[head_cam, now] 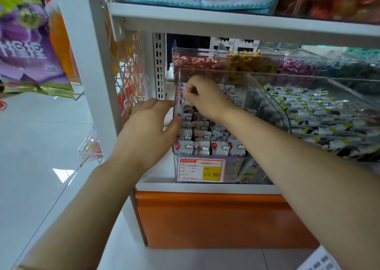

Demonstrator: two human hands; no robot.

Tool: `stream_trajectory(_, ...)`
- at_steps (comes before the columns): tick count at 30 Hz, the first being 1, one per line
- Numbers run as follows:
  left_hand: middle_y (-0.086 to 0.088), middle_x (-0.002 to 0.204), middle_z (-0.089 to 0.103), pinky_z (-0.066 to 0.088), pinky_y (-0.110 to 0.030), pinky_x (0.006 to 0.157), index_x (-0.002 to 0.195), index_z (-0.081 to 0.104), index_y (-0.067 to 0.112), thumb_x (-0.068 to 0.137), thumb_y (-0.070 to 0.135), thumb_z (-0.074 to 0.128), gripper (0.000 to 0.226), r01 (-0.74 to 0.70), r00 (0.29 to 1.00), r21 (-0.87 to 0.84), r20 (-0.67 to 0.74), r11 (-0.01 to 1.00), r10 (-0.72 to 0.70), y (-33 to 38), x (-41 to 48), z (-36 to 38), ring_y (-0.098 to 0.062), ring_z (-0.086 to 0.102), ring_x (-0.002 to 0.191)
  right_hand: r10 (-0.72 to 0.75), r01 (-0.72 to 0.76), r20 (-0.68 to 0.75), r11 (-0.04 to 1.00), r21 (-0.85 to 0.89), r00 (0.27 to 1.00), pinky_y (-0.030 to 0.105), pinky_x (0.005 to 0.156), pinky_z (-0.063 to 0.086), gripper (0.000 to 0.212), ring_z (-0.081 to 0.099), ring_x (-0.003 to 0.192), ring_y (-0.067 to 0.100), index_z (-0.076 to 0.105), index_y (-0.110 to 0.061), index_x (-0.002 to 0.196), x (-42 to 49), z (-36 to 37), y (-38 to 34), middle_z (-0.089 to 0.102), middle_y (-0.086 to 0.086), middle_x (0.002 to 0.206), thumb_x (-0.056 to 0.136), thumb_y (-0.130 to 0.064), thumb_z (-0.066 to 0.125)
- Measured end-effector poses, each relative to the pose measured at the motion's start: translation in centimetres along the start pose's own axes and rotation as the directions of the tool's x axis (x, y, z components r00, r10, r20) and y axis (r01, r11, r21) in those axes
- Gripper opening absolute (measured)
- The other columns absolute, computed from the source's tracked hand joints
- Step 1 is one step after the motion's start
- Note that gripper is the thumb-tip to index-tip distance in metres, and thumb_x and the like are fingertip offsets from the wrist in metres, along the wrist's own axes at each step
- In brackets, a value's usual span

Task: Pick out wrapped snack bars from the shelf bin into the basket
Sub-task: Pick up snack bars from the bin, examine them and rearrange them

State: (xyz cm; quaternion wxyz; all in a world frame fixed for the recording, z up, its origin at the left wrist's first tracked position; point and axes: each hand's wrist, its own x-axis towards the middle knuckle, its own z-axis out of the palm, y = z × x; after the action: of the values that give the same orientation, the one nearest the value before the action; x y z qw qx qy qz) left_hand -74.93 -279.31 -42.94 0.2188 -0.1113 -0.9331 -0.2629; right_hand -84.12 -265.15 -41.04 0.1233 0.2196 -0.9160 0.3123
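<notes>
The right hand [205,97] reaches into the clear bin [232,168] at the left end of the shelf [205,187], with its fingers curled tight and their tips drawn together near the bin's left wall, toward the back. They seem to pinch the top edge of one upright bar [186,106]. The wrapper is partly hidden under the knuckles, so the hold is not certain. That bar stands directly below the fingertips, against the left wall. The other snack bars [202,146] are packed in upright rows from there to the bin's front edge, in white wrappers with clouds and red balloons. The left hand [146,130] is outside the bin with its fingers nearly straight, holding nothing, its thumb and fingertips touching the left wall. A price tag [200,169] sits on the bin's front. The white gridded thing at the bottom right corner may be the basket [322,259].
</notes>
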Motion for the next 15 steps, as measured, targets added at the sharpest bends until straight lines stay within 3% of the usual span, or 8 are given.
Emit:
stream_trajectory(3, -0.004, 0.137, 0.05, 0.028, -0.029, 0.1, 0.137, 0.046, 0.018, 0.095, 0.031, 0.047, 0.044, 0.002, 1.0, -0.002, -0.001, 1.0, -0.002, 0.01, 0.05, 0.02, -0.022, 0.035, 0.13, 0.051, -0.041, 0.187, 0.998, -0.055, 0.981, 0.03, 0.056, 0.028, 0.029, 0.033, 0.058, 0.015, 0.035, -0.013, 0.068, 0.39, 0.03, 0.23, 0.038, 0.004, 0.066, 0.096, -0.008, 0.042)
stream_trajectory(5, -0.005, 0.136, 0.05, 0.028, -0.029, 0.1, 0.137, 0.046, 0.017, 0.095, 0.03, 0.047, 0.043, 0.006, 1.0, -0.009, -0.002, 1.0, -0.006, 0.07, 0.07, 0.04, -0.023, 0.035, 0.13, 0.05, -0.023, 0.23, 0.992, -0.121, 0.972, 0.03, 0.056, 0.027, 0.027, 0.033, 0.059, 0.013, 0.037, -0.014, 0.07, 0.58, 0.04, 0.29, 0.038, 0.001, 0.067, 0.095, -0.009, 0.044)
stream_trajectory(8, -0.006, 0.136, 0.05, 0.029, -0.03, 0.1, 0.136, 0.047, 0.017, 0.095, 0.03, 0.046, 0.043, 0.011, 1.0, -0.02, -0.008, 1.0, -0.011, 0.16, 0.13, 0.08, -0.023, 0.036, 0.129, -0.048, 0.058, 0.076, 0.99, -0.129, 0.996, 0.032, 0.062, 0.033, 0.01, 0.041, 0.066, 0.012, 0.045, -0.011, 0.085, 0.91, 0.2, 0.2, 0.048, 0.003, 0.077, 0.095, -0.01, 0.045)
stream_trajectory(10, -0.005, 0.136, 0.049, 0.029, -0.031, 0.1, 0.137, 0.046, 0.017, 0.096, 0.031, 0.046, 0.043, 0.015, 1.0, -0.02, -0.01, 1.0, -0.015, 0.19, 0.14, 0.09, -0.023, 0.035, 0.13, -0.084, 0.08, -0.071, 0.995, -0.06, 0.994, 0.032, 0.06, 0.033, 0.008, 0.041, 0.063, 0.011, 0.047, -0.007, 0.089, 1.1, 0.19, 0.0, 0.05, 0.008, 0.078, 0.095, -0.009, 0.043)
stream_trajectory(13, -0.004, 0.137, 0.049, 0.029, -0.031, 0.1, 0.137, 0.046, 0.017, 0.096, 0.031, 0.045, 0.043, 0.013, 1.0, -0.024, -0.011, 1.0, -0.013, 0.19, 0.13, 0.15, -0.022, 0.034, 0.13, -0.09, 0.093, -0.173, 0.996, 0.01, 0.981, 0.032, 0.062, 0.034, 0.01, 0.042, 0.068, 0.018, 0.049, 0.0, 0.092, 1.04, 0.06, -0.18, 0.054, 0.022, 0.084, 0.095, -0.008, 0.043)
stream_trajectory(15, -0.004, 0.137, 0.049, 0.029, -0.031, 0.102, 0.137, 0.046, 0.017, 0.096, 0.031, 0.045, 0.043, 0.01, 1.0, -0.027, -0.012, 1.0, -0.01, 0.14, 0.15, 0.14, -0.022, 0.035, 0.131, -0.072, 0.101, -0.283, 0.991, 0.091, 0.957, 0.031, 0.062, 0.037, 0.011, 0.044, 0.069, 0.017, 0.05, -0.001, 0.089, 0.75, -0.19, -0.4, 0.053, 0.017, 0.08, 0.096, -0.008, 0.043)
